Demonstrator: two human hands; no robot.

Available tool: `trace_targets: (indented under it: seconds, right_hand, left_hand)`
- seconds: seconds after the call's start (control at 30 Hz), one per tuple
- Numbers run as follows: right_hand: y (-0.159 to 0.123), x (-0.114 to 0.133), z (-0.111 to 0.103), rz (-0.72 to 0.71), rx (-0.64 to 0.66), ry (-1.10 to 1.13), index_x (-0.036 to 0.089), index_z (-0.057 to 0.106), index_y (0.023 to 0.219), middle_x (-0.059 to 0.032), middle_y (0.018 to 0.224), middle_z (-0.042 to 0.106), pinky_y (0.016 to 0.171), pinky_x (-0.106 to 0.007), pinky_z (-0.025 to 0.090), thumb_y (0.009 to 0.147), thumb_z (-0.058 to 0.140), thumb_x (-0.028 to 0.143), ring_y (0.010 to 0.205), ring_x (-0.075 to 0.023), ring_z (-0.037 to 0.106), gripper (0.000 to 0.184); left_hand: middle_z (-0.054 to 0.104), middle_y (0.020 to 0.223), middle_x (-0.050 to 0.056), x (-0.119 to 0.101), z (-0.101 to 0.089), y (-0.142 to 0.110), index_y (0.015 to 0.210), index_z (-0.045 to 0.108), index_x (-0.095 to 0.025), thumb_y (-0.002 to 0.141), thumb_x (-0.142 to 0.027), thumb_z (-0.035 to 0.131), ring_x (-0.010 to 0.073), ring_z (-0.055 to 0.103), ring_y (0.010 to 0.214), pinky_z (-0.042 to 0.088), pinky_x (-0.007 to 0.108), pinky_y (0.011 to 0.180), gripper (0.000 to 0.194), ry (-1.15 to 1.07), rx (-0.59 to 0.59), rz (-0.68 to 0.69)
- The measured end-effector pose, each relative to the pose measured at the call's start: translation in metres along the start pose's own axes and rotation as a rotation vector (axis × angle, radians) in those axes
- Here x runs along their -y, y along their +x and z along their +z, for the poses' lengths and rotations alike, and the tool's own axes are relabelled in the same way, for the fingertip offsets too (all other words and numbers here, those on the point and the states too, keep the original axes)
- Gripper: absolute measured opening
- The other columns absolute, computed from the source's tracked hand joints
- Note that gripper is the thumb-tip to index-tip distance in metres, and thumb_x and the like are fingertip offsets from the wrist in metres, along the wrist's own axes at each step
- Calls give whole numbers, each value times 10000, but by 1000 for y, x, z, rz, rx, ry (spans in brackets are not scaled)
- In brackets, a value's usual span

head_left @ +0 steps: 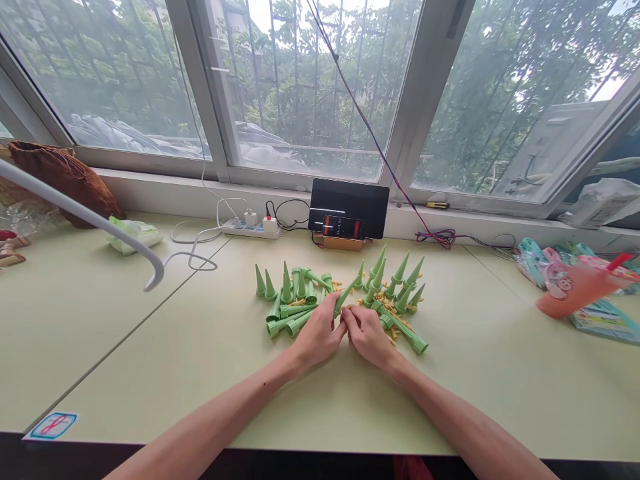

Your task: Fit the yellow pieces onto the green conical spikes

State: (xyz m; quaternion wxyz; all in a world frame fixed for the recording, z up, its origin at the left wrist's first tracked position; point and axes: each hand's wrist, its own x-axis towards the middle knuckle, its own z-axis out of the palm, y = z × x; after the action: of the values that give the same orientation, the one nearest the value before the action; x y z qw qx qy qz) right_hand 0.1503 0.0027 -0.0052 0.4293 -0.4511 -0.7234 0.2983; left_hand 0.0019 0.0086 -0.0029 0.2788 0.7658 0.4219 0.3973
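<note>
Green plastic, long and pointy like a little party hat, is what I have in my left hand (320, 331). This one green pointed plastic cone (345, 297) is near the middle of the picture, with its tip leaning up and to the right. The fingers of that hand are closed on it. My right hand (371, 335) is just beside, and the tips of the two hands meet at the low end of the cone. Its fingers are bent in and pinched together, but I cannot tell if a small thing is hidden between them.

More green plastic cones (287, 287) are left of the cone I hold. Some stand up and some lie down. Another bunch of green ridged cones (400, 272) is on the right, and most of those stand up. Little yellow bits (296, 303) are scattered in both bunches. They all sit on a pale green table (180, 373).

Behind them, I see a flat black screen (350, 195) with a dark phone (344, 227) in front, above a small brown box (343, 245). A white power strip (250, 230) is to their left. At the right side of the picture, an orange-pink cup with a red straw (575, 291) leans over.
</note>
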Motion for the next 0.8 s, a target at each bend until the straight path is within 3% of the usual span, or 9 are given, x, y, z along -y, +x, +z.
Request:
trace_targets:
  seconds: [0.33, 0.8]
  right_hand:
    - [0, 4, -4, 132, 82, 197, 200, 521, 620, 30, 442, 508, 493, -249, 389, 997, 439, 399, 403, -124, 485, 434]
    - [6, -4, -5, 335, 231, 674, 155, 601, 668, 12, 481, 550, 371, -220, 375, 889, 574, 528, 375, -118, 519, 434]
  left_hand:
    - [659, 888, 48, -5, -2, -1, 1287, 526, -166, 893, -218, 535, 182, 610, 743, 496, 306, 730, 398, -12, -4, -17]
    - [659, 847, 34, -3, -2, -1, 1261, 491, -152, 934, -259, 502, 161, 604, 679, 492, 292, 687, 344, -75, 51, -29]
